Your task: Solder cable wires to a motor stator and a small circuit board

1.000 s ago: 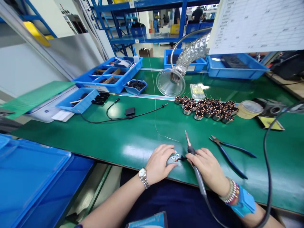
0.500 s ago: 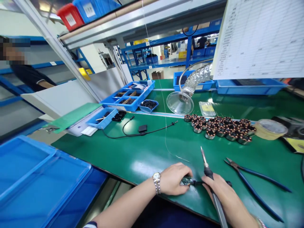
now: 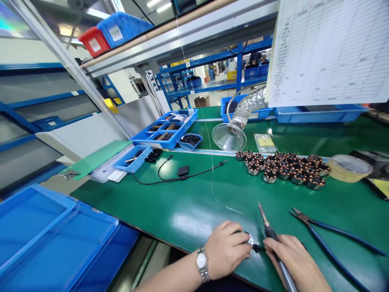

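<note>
My left hand point(image 3: 226, 248), with a wristwatch on its wrist, is closed over a small round motor part point(image 3: 248, 240) at the near edge of the green mat point(image 3: 182, 207). Most of that part is hidden under my fingers. My right hand point(image 3: 296, 263) grips a soldering iron point(image 3: 269, 231) whose tip points up and away. Its fingertips also touch a short black lead coming off the part. A thin solder wire point(image 3: 212, 178) hangs down from above and ends on the mat just beyond my left hand.
Blue-handled cutters point(image 3: 328, 239) lie to the right. Several copper-wound stators point(image 3: 282, 168) sit in rows further back, with a tape roll point(image 3: 349, 167) beside them. A fume funnel on a silver hose point(image 3: 229, 137), blue parts bins point(image 3: 165, 129), a black cable point(image 3: 179, 172) and large blue trays point(image 3: 54, 239) surround the mat.
The view has tilted upward, so the shelves show more and my hands sit lower in frame. My left hand now covers the part more fully. The person at far left is gone from view.
</note>
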`<state>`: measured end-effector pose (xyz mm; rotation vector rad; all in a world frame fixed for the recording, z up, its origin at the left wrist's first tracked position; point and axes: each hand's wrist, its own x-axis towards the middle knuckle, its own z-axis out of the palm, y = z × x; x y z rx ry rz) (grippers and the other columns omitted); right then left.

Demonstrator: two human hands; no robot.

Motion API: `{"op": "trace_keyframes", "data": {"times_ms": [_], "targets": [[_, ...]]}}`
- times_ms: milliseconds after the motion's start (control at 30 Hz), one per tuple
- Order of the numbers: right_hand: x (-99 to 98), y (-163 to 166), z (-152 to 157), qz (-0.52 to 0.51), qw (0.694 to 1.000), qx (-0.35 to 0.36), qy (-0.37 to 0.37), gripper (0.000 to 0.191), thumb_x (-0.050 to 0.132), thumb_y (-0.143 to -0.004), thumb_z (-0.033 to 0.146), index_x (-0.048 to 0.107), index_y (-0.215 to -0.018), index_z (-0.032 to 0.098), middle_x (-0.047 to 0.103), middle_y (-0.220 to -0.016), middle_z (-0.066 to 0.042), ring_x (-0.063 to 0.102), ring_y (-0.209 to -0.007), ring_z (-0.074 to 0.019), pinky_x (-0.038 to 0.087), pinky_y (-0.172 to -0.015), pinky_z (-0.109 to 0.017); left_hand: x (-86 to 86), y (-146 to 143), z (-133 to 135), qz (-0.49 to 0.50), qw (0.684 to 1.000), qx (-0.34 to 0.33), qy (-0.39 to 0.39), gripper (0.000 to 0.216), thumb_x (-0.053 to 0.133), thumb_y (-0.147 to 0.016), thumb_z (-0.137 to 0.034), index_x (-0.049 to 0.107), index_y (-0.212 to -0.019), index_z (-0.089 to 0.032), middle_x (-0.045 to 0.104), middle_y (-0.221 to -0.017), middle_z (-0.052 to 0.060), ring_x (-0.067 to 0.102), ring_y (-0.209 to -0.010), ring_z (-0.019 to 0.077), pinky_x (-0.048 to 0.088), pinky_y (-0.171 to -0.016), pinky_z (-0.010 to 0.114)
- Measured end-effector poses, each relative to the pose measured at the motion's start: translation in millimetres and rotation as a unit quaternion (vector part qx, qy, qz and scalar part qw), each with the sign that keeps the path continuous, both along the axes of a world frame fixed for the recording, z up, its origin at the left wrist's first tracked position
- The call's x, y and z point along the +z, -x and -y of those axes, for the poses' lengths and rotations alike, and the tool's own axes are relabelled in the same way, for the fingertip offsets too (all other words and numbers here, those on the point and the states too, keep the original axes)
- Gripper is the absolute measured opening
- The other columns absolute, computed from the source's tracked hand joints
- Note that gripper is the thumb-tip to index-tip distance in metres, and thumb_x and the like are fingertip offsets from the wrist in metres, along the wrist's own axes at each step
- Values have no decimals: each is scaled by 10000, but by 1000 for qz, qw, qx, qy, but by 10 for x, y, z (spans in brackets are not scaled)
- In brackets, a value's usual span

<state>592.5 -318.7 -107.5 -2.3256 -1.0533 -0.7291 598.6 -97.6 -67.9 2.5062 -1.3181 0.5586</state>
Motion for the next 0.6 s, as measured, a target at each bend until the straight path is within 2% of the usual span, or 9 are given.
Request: {"op": "trace_keyframes", "data": {"times_ms": [100, 167, 267, 333, 400, 500, 600], "targets": [[54, -26, 27, 40, 999, -15, -28, 220, 534, -819, 212, 545, -1033, 160, 595, -824, -46, 550, -759, -160, 427, -671, -281, -10, 60, 4, 16, 999, 26, -28, 182, 479, -868, -344, 566, -936, -199, 604, -1078, -34, 467, -988, 164, 363, -816, 324], [164, -46, 57, 70, 995, -25, -67, 254, 581, -791, 264, 555, -1021, 161, 600, -874, -59, 558, -809, -176, 432, -722, -293, 25, 70, 1, 6, 999, 26, -35, 211, 477, -862, -375, 569, -947, -205, 589, -1110, -34, 464, -997, 161, 369, -824, 317], [380, -72, 111, 74, 989, -60, -112, 238, 583, -792, 286, 562, -1004, 180, 605, -912, -58, 566, -846, -188, 428, -770, -304, 151, 7, -21, -14, 999, 30, -5, 236, 471, -861, -381, 561, -1003, -214, 574, -1143, -23, 474, -990, 158, 385, -840, 303], [497, -87, 144, 68, 982, -108, -137, 204, 553, -815, 297, 565, -991, 193, 607, -919, -52, 574, -824, -184, 435, -755, -299, 248, -109, -57, -30, 997, 73, 12, 241, 481, -859, -326, 544, -1062, -212, 571, -1156, -3, 495, -968, 163, 402, -839, 308], [557, -101, 173, 69, 973, -152, -161, 194, 536, -828, 306, 563, -985, 197, 615, -933, -49, 582, -811, -179, 446, -740, -290, 314, -279, -110, -56, 989, 138, -8, 242, 522, -832, -254, 551, -1068, -205, 581, -1144, 14, 521, -931, 177, 422, -818, 325], [542, -119, 207, 68, 965, -169, -188, 187, 550, -821, 272, 550, -988, 187, 637, -956, -49, 593, -865, -184, 454, -787, -287, 340, -553, -202, -84, 977, 189, -58, 116, 564, -794, -182, 622, -894, -185, 633, -1033, 30, 547, -855, 200, 445, -771, 353], [477, -139, 210, 63, 964, -152, -210, 204, 569, -805, 216, 531, -1001, 174, 650, -948, -52, 596, -909, -184, 446, -856, -295, 353, -716, -242, -91, 978, 177, -67, 110, 548, -807, -167, 624, -727, -168, 665, -884, 33, 557, -817, 192, 453, -738, 330]]}}
